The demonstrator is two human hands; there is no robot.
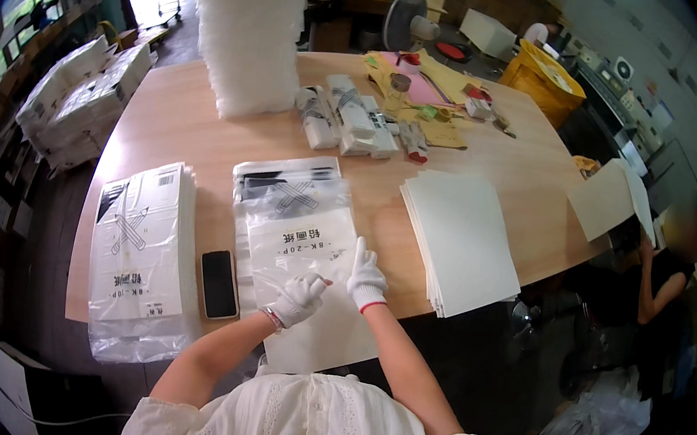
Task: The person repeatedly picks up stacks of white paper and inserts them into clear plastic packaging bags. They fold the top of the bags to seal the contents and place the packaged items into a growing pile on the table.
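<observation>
A clear printed plastic bag (301,221) lies on top of a pile of similar bags, with white drawing paper (321,343) partly inside it and reaching past the table's near edge. My left hand (298,299), in a white glove, is closed over the near part of the bag and paper; a bare fingertip shows, and what it grips is hidden. My right hand (366,278), gloved with a red cuff, has its fingers stretched out along the right edge of the bag and paper.
A phone (220,284) and a stack of packed paper (143,250) are on the left. Loose white sheets (466,244) lie on the right. Farther off stand a tall white stack (249,34) and small boxes (351,119). A person (664,275) handles sheets at the right edge.
</observation>
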